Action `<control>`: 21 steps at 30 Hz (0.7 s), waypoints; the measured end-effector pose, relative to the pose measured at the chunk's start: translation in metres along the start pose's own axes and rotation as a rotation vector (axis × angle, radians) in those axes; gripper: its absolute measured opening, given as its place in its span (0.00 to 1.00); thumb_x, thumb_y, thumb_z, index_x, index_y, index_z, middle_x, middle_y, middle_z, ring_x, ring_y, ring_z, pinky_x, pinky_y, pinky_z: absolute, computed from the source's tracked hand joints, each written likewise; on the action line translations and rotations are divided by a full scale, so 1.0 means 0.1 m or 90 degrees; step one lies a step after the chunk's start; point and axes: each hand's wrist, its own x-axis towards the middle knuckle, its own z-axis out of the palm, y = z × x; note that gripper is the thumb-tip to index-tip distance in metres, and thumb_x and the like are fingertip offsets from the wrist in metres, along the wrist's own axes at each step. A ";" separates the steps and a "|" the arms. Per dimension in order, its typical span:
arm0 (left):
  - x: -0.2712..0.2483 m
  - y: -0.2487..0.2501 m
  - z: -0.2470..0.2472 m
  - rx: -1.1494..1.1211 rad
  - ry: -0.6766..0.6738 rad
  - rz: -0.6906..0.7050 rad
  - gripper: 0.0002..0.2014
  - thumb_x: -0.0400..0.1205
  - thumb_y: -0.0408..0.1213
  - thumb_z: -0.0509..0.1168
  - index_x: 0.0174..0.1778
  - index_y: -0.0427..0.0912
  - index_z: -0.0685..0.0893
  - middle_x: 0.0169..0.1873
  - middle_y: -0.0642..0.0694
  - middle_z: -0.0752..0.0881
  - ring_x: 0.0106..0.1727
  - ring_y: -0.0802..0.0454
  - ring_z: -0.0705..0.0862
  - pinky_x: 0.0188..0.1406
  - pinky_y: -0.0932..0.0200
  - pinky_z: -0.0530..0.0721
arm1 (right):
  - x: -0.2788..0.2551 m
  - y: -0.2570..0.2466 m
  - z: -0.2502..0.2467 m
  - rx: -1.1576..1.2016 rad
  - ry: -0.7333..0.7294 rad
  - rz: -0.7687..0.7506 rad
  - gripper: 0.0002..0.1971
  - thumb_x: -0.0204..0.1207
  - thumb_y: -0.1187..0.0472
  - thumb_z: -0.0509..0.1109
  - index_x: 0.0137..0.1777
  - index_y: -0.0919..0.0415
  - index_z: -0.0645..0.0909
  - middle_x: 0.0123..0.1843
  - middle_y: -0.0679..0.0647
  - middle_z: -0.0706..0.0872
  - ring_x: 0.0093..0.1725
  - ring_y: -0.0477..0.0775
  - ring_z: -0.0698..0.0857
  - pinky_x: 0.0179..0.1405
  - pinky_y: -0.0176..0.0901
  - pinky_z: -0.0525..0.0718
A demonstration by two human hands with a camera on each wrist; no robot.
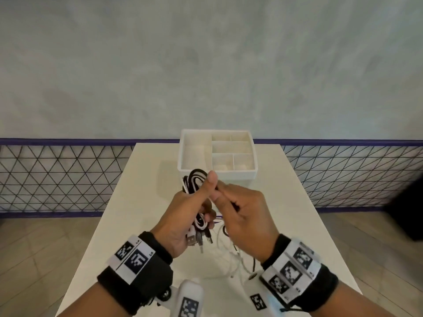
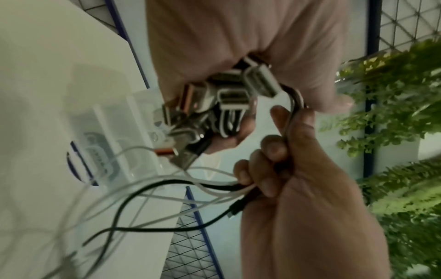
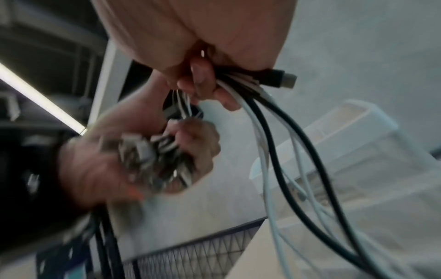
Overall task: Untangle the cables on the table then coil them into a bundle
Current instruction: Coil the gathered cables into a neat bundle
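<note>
Above the surface (image 1: 146, 202), left hand (image 1: 183, 216) grips the half-coiled cables (image 1: 194, 181); right hand (image 1: 242, 209) clamps loose tails, winding unfinished.

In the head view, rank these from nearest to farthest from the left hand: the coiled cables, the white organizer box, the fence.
1. Coiled cables: held in the left hand itself.
2. White organizer box: on the table just beyond the hands, slightly right.
3. Fence: past the table's edges, along the wall behind.

grey wall (image 1: 206, 53), wooden floor (image 1: 34, 243)
</note>
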 end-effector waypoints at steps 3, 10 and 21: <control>0.00 0.05 0.06 0.001 -0.013 0.021 0.20 0.67 0.60 0.75 0.25 0.45 0.88 0.26 0.45 0.87 0.30 0.49 0.88 0.29 0.59 0.84 | -0.11 0.06 0.16 -0.146 -0.008 -0.094 0.09 0.81 0.70 0.64 0.44 0.67 0.86 0.33 0.55 0.84 0.30 0.54 0.82 0.28 0.53 0.81; 0.04 0.07 -0.09 -0.133 0.089 -0.018 0.24 0.81 0.57 0.66 0.23 0.46 0.84 0.30 0.45 0.86 0.27 0.50 0.84 0.29 0.55 0.82 | -0.14 0.07 -0.03 -0.046 -0.049 0.043 0.16 0.82 0.59 0.72 0.69 0.49 0.84 0.32 0.46 0.87 0.29 0.51 0.83 0.34 0.53 0.86; 0.12 0.05 -0.01 -0.191 0.190 -0.007 0.23 0.79 0.53 0.71 0.24 0.45 0.73 0.17 0.48 0.67 0.18 0.52 0.69 0.27 0.57 0.74 | -0.18 0.11 -0.08 0.139 -0.144 0.249 0.09 0.77 0.58 0.77 0.50 0.55 0.79 0.26 0.49 0.84 0.26 0.45 0.79 0.29 0.37 0.77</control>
